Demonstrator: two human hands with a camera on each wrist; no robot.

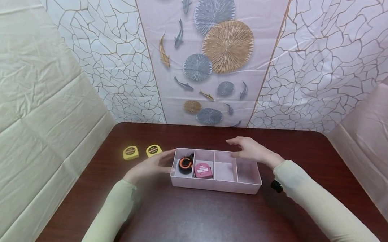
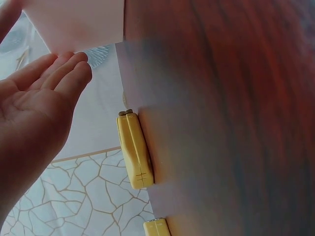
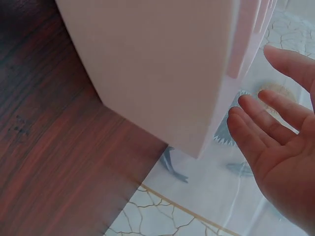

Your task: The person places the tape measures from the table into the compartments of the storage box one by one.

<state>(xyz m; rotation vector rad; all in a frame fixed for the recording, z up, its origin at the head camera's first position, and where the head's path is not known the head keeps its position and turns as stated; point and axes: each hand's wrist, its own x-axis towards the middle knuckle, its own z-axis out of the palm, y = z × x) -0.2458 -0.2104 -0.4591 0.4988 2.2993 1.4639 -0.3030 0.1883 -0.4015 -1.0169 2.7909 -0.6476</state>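
Note:
A pale pink tray (image 1: 215, 185) with several compartments in a row lies on the table. In its leftmost compartment is a black and orange tape measure (image 1: 185, 165); a pink tape measure (image 1: 203, 171) sits in the one beside it. My left hand (image 1: 151, 166) is at the tray's left end, thumb near the front corner and fingers toward the back one, extended against the end wall in the left wrist view. Above the tray's right half, my right hand (image 1: 253, 151) hovers with fingers loosely spread and holds nothing. The right wrist view shows its fingers apart from the tray wall (image 3: 152, 64).
Two yellow tape measures, one farther left (image 1: 131, 153) and one close behind my left hand (image 1: 153, 150), lie on the dark wood table (image 1: 176, 221). Patterned cloth (image 1: 211, 93) hangs behind the table's back edge, and pale cloth walls flank both sides.

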